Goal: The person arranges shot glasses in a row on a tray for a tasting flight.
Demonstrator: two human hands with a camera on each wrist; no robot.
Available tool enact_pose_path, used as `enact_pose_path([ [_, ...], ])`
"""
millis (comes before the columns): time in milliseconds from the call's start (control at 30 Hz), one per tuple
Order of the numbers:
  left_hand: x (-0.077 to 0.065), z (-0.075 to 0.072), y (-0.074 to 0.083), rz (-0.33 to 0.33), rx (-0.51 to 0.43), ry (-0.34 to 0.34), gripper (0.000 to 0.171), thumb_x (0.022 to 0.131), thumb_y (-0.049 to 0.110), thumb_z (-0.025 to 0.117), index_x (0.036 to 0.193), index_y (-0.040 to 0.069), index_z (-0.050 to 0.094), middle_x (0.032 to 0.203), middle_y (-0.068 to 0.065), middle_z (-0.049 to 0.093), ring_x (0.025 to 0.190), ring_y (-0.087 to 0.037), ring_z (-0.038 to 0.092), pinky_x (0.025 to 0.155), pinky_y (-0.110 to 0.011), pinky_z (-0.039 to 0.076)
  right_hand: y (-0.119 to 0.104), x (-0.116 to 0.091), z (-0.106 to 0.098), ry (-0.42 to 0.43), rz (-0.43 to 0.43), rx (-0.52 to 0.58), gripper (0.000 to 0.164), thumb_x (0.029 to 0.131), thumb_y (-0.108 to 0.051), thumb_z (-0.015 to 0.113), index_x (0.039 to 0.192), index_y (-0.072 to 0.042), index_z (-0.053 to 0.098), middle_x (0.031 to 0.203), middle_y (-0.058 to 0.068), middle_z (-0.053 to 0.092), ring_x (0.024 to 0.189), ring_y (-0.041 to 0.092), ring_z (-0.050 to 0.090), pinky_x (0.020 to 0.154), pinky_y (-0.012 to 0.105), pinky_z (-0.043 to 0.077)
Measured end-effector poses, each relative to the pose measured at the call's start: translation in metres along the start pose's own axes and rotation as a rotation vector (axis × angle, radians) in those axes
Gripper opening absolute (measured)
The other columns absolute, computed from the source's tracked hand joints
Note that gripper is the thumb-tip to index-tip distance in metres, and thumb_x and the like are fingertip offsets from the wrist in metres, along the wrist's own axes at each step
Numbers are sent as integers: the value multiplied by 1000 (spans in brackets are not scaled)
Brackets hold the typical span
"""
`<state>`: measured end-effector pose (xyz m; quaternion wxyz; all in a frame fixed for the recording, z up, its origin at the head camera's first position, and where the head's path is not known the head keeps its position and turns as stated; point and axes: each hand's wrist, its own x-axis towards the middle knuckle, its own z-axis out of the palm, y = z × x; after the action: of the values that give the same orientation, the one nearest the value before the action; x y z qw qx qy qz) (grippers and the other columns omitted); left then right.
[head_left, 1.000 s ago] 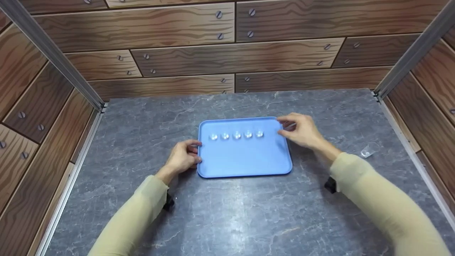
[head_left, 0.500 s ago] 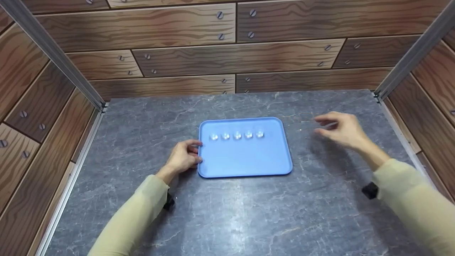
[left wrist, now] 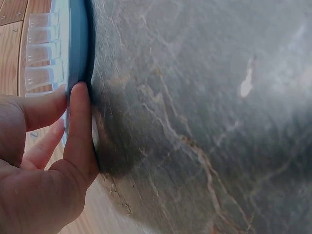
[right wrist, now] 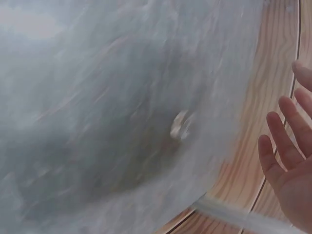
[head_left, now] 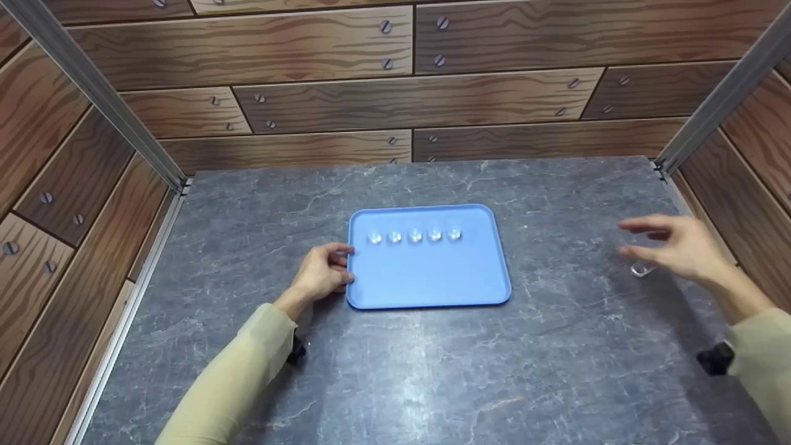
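Observation:
My left hand (head_left: 318, 272) pinches the left rim of a blue tray (head_left: 432, 281) lying flat on the table. In the left wrist view, the fingers of this hand (left wrist: 41, 190) bear on the tray's edge (left wrist: 77, 44). Several small clear cups (head_left: 415, 235) stand in a row along the tray's far half. Over on the right, my right hand (head_left: 683, 247) is in the air, fingers extended and apart from the thumb. A clear cup (head_left: 640, 270) lies on the table just below it, partly hidden by the hand. The right wrist view is blurred.
The grey marbled tabletop (head_left: 395, 371) is enclosed at the back and sides by wood-patterned walls (head_left: 321, 105). Metal rails (head_left: 133, 266) run along the table's side edges.
My right hand has left the tray's far right corner and travelled right, to the lying cup. The left hand stays on the tray's rim; tray and standing cups have not moved.

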<state>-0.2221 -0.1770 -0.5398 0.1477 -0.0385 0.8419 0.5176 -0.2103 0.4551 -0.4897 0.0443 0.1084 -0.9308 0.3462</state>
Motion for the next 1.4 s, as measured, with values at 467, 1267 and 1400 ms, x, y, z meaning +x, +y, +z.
enact_pose_path([
  [467, -1, -1, 1, -1, 11, 2, 57, 90, -13, 79, 144, 7, 74, 112, -12, 66, 91, -17, 69, 69, -30, 71, 53, -43, -8, 31, 162, 248, 43, 86, 10, 90, 127, -1, 82, 106, -39, 74, 90, -16, 73, 73, 5, 61],
  [1267, 0, -1, 0, 4, 8, 10, 57, 90, -12, 79, 143, 7, 74, 111, -13, 67, 90, -17, 68, 69, -30, 71, 56, -41, 5, 120, 150, 200, 36, 90, 8, 86, 125, 11, 78, 97, -39, 73, 86, -19, 71, 75, 1, 58],
  [1400, 0, 0, 1, -7, 8, 7, 57, 90, -12, 79, 143, 8, 74, 114, -13, 67, 91, -17, 68, 70, -30, 71, 51, -36, 9, 136, 135, 213, 37, 89, 8, 86, 125, 12, 78, 97, -38, 74, 86, -18, 72, 76, 1, 58],
])
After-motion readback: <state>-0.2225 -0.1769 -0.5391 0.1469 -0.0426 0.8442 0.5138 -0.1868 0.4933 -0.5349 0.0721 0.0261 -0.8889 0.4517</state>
